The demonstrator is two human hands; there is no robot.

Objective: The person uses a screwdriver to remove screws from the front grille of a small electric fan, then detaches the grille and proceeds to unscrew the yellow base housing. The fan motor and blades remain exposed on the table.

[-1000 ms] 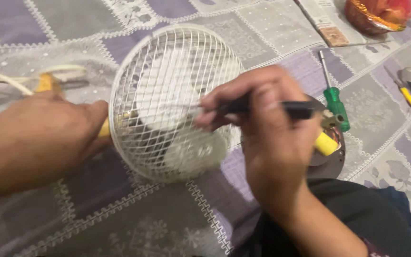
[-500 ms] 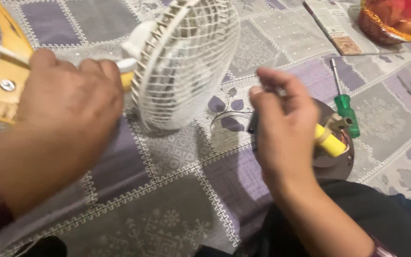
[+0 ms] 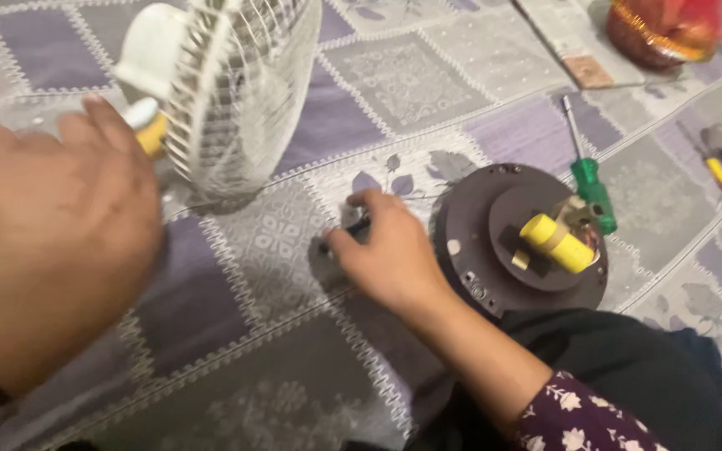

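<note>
Fan [image 3: 219,92] raised at upper left, cage upright | left hand [image 3: 60,234] blurred by its yellow neck, grip cannot tell | right hand [image 3: 386,259] down on cloth [image 3: 236,334], fingers curled over small dark tool [image 3: 353,230] | fan likely light, wire cage flexible: hold neck, not mesh

The left hand [image 3: 52,242] grips a white wire-caged fan [image 3: 227,92] upright on the patterned cloth [image 3: 394,75], while the right hand [image 3: 386,255] presses a dark tool [image 3: 346,230] down beside a round dark base [image 3: 478,250].
</note>
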